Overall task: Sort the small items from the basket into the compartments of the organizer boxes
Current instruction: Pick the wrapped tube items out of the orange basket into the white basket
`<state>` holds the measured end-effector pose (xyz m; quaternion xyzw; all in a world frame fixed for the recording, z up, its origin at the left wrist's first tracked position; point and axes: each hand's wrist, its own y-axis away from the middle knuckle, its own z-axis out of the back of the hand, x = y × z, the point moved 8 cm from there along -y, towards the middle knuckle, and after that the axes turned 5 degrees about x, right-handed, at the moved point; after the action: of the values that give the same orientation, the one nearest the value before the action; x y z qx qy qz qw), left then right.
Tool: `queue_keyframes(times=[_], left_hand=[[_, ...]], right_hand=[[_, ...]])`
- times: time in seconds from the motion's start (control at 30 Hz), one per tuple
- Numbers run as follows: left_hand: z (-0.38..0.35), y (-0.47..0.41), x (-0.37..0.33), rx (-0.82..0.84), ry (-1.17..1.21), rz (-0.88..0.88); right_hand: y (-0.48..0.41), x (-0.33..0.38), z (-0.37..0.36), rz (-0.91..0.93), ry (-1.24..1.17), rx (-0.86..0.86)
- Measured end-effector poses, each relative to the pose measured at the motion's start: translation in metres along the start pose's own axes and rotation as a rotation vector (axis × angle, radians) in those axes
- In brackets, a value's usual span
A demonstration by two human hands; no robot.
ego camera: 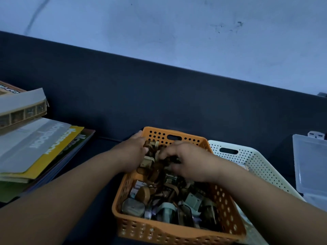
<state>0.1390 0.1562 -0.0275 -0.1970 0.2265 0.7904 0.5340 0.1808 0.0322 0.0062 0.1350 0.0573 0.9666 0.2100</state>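
Dozens of small items point(169, 197) are lying jumbled in the orange basket point(177, 232), which is sitting on the dark table point(99, 156) straight ahead of me. I am reaching both hands into its far end: my left hand point(134, 152) is curling over pieces by the left wall, my right hand point(187, 161) is pinching among the pile; what either is gripping, I cannot tell. A white basket point(256, 167) is touching its right side, a clear organizer box point(311, 167) beyond. Notebooks point(40, 147) are stacked left.

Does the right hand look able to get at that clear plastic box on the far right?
Probably yes. The right hand is in the orange basket, and only the low white basket lies between it and the clear box; the hand would likely have to pass over that.
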Motion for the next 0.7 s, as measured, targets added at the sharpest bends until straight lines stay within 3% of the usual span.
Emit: queue_keyframes(times=[0.2,0.33,0.53,0.6,0.7], left_hand=[[-0.001,0.000,-0.001,-0.004,-0.037,-0.003],[-0.001,-0.001,0.001,-0.004,-0.047,0.006],[0.000,0.002,-0.002,-0.006,-0.048,0.002],[0.001,0.003,-0.003,0.000,-0.041,-0.001],[0.000,0.002,0.000,0.004,-0.038,0.004]], right_hand=[[0.008,0.036,-0.042,0.107,-0.110,0.377],[0.004,0.040,-0.048,0.100,-0.151,0.390],[0.001,0.026,-0.019,0.061,-0.249,0.197],[0.000,0.004,0.006,-0.020,-0.277,0.010],[0.001,-0.028,0.027,-0.227,-0.077,-0.233]])
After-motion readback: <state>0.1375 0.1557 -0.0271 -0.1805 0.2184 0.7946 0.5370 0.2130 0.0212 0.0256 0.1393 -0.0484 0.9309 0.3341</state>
